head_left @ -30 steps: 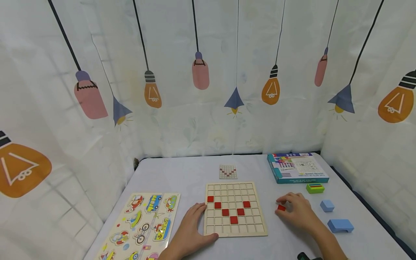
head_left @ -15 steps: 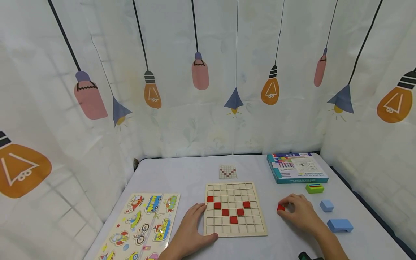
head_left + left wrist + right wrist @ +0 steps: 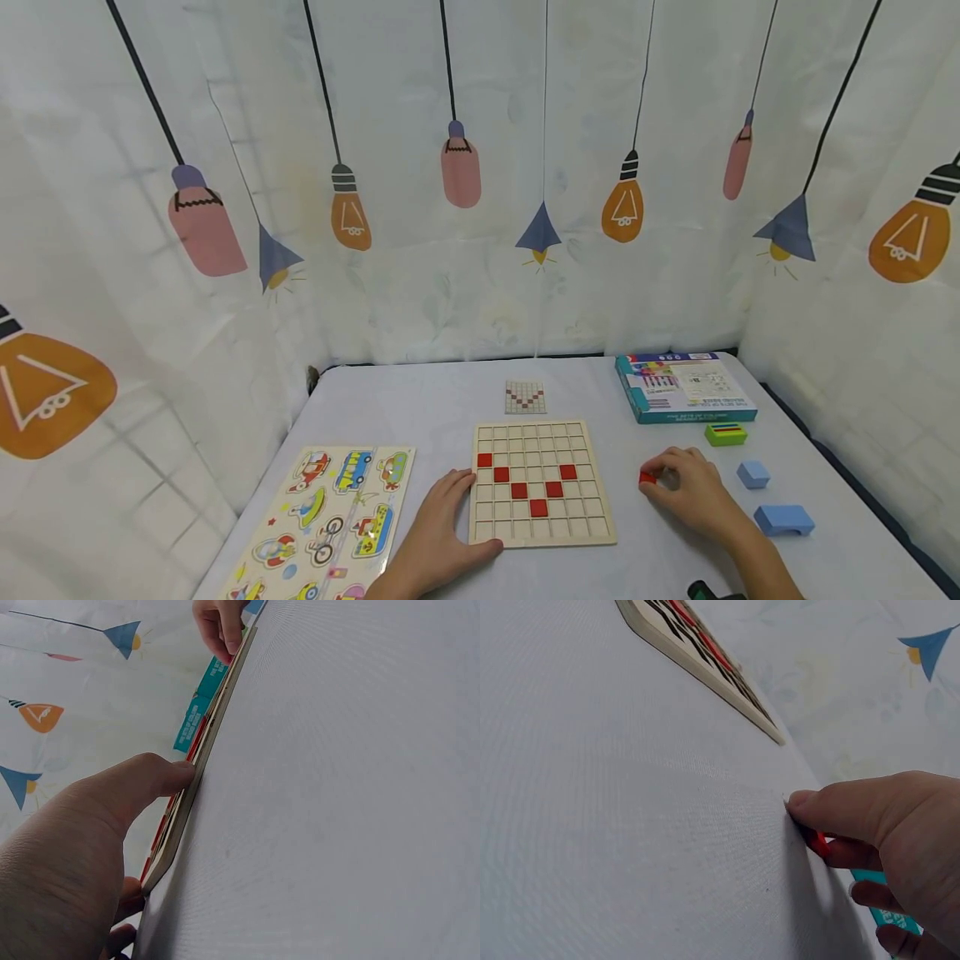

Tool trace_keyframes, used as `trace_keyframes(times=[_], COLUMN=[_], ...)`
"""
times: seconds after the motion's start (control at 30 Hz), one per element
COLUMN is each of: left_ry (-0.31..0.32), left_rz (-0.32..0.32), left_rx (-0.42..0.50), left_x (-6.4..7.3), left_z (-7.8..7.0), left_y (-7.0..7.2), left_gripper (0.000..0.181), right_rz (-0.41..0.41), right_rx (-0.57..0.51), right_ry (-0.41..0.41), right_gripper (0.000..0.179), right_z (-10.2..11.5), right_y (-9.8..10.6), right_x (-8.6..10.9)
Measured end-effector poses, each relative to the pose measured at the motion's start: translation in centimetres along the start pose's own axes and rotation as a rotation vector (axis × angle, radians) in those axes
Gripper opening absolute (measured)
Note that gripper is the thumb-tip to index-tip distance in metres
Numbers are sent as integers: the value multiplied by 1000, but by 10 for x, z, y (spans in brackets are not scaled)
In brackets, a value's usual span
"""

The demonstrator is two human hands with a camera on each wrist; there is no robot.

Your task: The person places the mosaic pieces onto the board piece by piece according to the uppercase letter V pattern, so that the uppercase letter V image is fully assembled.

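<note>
A square wooden grid board (image 3: 542, 529) lies mid-table with several red squares forming a V in its cells. My left hand (image 3: 447, 542) steadies its near left corner: fairly straight fingers touch the left side, and the thumb presses at the near edge, as the left wrist view also shows. To the right of the board, my right hand (image 3: 693, 493) pinches a small red tile (image 3: 647, 477) between thumb and fingers, low over the cloth. In the right wrist view only a strip of the red tile (image 3: 817, 841) shows; the thumb hides the rest.
Behind the board lies a small pattern card (image 3: 526, 397) with a similar V. At left is a picture puzzle board (image 3: 300, 537). On the right are a teal box (image 3: 697, 402), a green block (image 3: 725, 434), a blue cube (image 3: 753, 475) and a blue arch block (image 3: 785, 520).
My right hand has shifted very slightly right, and the red tile has turned in its fingers, so less of its face shows. The left hand stays against the board.
</note>
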State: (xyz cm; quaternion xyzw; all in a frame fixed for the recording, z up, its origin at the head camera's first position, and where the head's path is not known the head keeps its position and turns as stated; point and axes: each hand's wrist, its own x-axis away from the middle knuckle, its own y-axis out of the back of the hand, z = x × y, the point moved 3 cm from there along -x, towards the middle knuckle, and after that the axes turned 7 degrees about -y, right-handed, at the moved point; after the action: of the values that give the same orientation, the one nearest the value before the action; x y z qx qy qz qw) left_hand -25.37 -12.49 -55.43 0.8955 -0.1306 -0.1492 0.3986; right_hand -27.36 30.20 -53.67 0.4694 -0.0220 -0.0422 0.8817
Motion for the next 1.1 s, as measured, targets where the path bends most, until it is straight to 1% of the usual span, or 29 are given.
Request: trace_keyframes(times=[0.37, 0.73, 1.1], left_ry=[-1, -2, 6], left_rz=[0, -7, 2], left_rx=[7, -9, 10], left_x=[0, 0, 0], left_z=[1, -1, -1], left_y=[-1, 0, -1], left_gripper=[113, 112, 114], right_rz=[0, -10, 13], right_rx=[1, 8, 5], right_ry=[3, 54, 58], right_gripper=[27, 27, 27], right_z=[7, 15, 25], right_y=[0, -2, -5], right_x=[-4, -9, -13])
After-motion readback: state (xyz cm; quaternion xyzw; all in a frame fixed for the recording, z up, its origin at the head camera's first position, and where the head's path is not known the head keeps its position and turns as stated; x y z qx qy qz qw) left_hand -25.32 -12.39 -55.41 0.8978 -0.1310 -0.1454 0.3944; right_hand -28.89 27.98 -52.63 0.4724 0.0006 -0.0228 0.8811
